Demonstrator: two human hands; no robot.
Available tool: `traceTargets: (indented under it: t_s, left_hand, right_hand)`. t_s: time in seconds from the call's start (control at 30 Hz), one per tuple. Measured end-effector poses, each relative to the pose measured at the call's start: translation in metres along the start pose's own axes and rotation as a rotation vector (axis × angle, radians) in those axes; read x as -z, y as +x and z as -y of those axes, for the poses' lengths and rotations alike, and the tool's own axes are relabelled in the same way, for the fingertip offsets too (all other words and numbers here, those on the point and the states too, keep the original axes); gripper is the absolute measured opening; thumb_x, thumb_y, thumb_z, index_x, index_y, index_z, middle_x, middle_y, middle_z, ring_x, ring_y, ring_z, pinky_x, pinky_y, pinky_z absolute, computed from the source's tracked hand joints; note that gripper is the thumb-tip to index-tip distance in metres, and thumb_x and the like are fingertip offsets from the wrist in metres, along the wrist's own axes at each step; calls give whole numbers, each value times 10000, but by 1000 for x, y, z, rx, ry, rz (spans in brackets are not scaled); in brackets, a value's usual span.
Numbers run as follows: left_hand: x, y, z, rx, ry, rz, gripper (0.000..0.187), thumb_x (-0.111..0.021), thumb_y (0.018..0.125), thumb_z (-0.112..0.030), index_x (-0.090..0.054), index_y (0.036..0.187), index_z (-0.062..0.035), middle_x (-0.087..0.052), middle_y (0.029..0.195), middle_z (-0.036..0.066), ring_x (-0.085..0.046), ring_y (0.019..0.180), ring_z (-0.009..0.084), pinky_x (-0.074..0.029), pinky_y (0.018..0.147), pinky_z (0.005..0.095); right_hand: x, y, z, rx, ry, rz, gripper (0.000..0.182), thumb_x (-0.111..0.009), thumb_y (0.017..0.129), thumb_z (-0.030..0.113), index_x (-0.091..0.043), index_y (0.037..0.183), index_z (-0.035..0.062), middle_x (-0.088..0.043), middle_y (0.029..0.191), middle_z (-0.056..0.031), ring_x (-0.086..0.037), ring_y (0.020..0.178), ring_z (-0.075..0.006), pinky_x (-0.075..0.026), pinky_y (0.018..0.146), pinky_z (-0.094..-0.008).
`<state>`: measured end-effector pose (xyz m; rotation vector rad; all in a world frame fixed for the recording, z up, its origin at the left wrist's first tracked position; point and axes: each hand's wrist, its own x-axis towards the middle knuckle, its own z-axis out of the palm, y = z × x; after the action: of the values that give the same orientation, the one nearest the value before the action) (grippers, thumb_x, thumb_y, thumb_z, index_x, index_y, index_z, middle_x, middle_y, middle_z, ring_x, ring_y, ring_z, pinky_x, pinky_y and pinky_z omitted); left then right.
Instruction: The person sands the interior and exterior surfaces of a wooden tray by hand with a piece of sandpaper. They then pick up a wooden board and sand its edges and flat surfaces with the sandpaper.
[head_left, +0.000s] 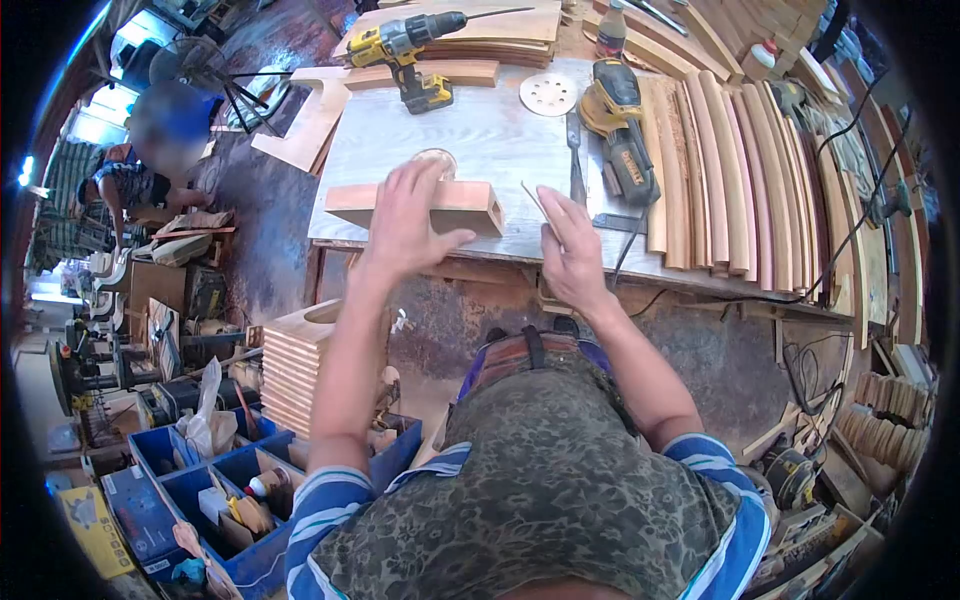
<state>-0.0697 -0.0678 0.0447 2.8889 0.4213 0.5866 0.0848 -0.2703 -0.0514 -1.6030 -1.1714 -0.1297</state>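
A short rectangular wooden piece (465, 208) with a hollow in its right end lies near the front edge of the worktable (370, 140). My left hand (405, 215) grips it from above, fingers over the far side and thumb along the near face. A round pale item (437, 160) is partly hidden behind those fingers. To the right, my right hand (573, 245) pinches a thin, pale strip (535, 200) pointing up and left; its exact kind is too small to make out. A chisel (575, 150) rests just beyond that hand.
A yellow sander (620, 130) and cordless drill (405, 55) lie on the table, with a perforated sanding disc (548, 94) between them. Curved wooden slats (730, 170) fill the right side. Below left stands a blue divided bin (215, 480). Another person (150, 170) is at far left.
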Motion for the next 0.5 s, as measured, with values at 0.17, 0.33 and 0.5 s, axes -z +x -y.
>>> traceTargets:
  t_s: [0.17, 0.33, 0.5]
  left_hand:
    - [-44, 33, 41, -78, 81, 333, 938, -949, 668, -527, -587, 1383, -41, -658, 1344, 201, -607, 1285, 393, -479, 1086, 504]
    - [-35, 70, 37, 71, 155, 591, 809, -902, 669, -634, -717, 1203, -56, -765, 1105, 200, -736, 1058, 380, -577, 922, 489]
    - [-38, 81, 46, 8, 148, 574, 819, -901, 654, -669, -723, 1143, -37, -786, 1060, 207, -757, 1018, 388, -596, 914, 501]
  right_hand:
    - [-58, 27, -14, 76, -239, -58, 723, -619, 820, -92, -532, 1526, 32, -570, 1519, -184, -561, 1099, -388, -499, 977, -445]
    - [-85, 43, -39, 177, -372, -9, 765, -626, 779, -87, -516, 1528, 21, -567, 1550, -154, -560, 1051, -383, -506, 960, -441]
    - [-88, 35, -32, 158, -387, -46, 761, -627, 773, -86, -542, 1519, 43, -593, 1547, -128, -568, 1046, -387, -517, 939, -438]
